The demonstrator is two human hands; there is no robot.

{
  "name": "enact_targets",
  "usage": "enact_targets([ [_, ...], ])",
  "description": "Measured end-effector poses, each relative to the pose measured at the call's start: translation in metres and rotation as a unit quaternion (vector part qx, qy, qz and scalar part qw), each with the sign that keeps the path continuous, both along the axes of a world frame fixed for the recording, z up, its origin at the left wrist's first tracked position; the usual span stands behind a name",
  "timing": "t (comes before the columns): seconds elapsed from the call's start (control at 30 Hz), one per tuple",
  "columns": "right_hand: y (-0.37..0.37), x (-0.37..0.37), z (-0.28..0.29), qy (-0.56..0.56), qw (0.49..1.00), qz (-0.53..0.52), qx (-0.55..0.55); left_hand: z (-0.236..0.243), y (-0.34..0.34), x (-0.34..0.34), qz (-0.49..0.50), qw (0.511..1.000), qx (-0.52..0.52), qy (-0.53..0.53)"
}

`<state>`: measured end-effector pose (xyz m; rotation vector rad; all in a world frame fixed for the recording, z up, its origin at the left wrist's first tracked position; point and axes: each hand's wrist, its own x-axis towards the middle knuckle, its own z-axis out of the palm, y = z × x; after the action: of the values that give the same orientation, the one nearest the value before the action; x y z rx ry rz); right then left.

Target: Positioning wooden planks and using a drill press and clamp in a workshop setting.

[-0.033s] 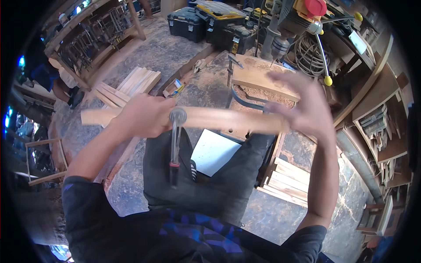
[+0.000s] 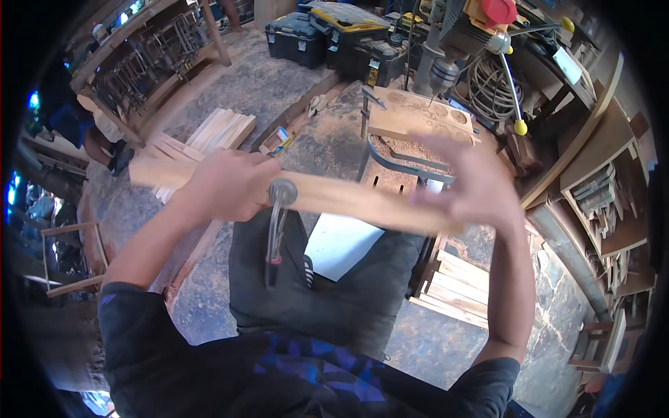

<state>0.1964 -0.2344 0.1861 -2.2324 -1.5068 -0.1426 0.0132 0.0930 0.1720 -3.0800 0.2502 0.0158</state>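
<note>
A long pale wooden board [image 2: 348, 197] lies across in front of me above my knees, its right end tilted nearer to me. My left hand [image 2: 233, 182] is closed around it left of its middle. By those fingers is a metal tool [image 2: 277, 223] with a round grey disc, a thin shaft and a red-and-dark handle hanging down; its exact kind and how it is held are unclear. My right hand [image 2: 474, 184], blurred by motion, has its fingers spread beside the board's right end; whether it touches the wood I cannot tell.
Ahead stands a drill press [image 2: 446, 70] with a yellow-knobbed lever and a clamped wooden block [image 2: 418, 115] bearing round recesses. Wooden strips [image 2: 219, 132] lie at the left, more strips [image 2: 456, 289] at the right. Black toolboxes [image 2: 296, 38] stand behind. A person's leg [image 2: 97, 146] shows far left.
The board's right end has swung nearer to me, so the board slants more. My right hand has shifted slightly; the left has kept its hold.
</note>
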Motion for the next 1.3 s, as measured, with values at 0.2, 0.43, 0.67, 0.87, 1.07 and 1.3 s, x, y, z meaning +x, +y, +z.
enact_targets([
  [0.2, 0.005, -0.053, -0.052, 0.506, 0.835, 0.145, -0.158, 0.045, -0.008, 0.011, -0.190, 0.946, 0.115, -0.235],
  [0.43, 0.039, -0.126, -0.113, 0.385, 0.883, 0.061, 0.260, 0.097, 0.005, 0.015, -0.138, 0.808, 0.051, -0.571],
  [0.67, 0.112, -0.156, -0.154, 0.426, 0.830, -0.019, 0.361, -0.027, -0.032, -0.027, 0.057, 0.724, -0.664, -0.178],
  [0.87, 0.173, -0.201, -0.169, 0.402, 0.818, -0.039, 0.410, -0.087, -0.040, -0.039, 0.159, 0.682, -0.706, -0.108],
  [1.07, 0.159, -0.175, -0.173, 0.336, 0.902, 0.050, 0.266, -0.080, 0.001, -0.050, 0.332, 0.792, -0.497, -0.123],
  [1.3, 0.031, -0.047, -0.115, 0.038, 0.877, -0.148, 0.456, -0.067, 0.016, -0.056, 0.274, 0.917, -0.258, -0.133],
])
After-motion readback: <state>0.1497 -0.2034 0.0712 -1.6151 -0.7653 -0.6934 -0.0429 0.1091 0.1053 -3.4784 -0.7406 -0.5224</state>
